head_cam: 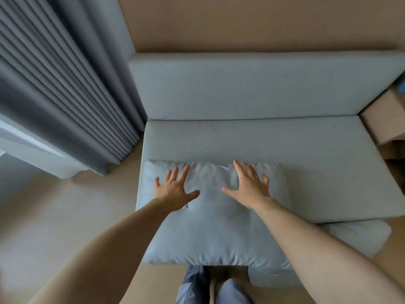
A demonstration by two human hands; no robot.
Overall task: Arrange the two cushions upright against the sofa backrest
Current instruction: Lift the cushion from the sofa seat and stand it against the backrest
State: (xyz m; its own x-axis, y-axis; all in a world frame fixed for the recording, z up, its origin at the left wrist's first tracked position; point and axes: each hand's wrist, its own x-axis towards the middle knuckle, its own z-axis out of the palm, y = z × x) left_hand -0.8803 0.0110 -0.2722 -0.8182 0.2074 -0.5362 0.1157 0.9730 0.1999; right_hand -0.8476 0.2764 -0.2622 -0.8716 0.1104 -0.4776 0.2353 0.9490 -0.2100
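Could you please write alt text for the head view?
Both hands, left hand and right hand, press flat with spread fingers on a pale blue cushion overhanging the sofa seat. A second cushion lies below, front right.

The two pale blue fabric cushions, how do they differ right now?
The large pale blue cushion lies flat on the sofa seat, overhanging its front edge; the second pale blue cushion sits lower, off the seat's front right corner. Both open hands, left hand and right hand, press the first; nothing touches the second, which is partly hidden. Neither stands against the backrest.
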